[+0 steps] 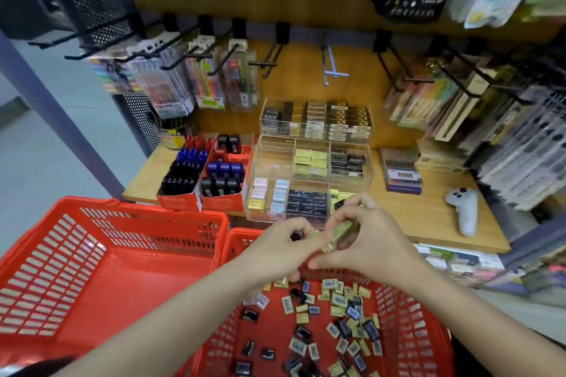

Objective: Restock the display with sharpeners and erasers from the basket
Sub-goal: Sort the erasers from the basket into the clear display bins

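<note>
Both hands meet above the far rim of the right red basket (407,312), which holds several loose yellow erasers (337,300) and small black sharpeners (249,315). My right hand (364,236) grips a short stack of pale yellow erasers (340,231). My left hand (275,249) pinches the stack's left end, with a small dark item under its fingers. Just beyond the hands stands the clear tiered acrylic display (312,162), its compartments partly filled with yellow, white and black erasers.
An empty red basket (101,266) sits at the left. Red cardboard boxes of sharpeners (211,174) stand left of the display on the wooden shelf (428,211). A white controller (464,208) lies at the right. Black hooks with pen packs jut out above.
</note>
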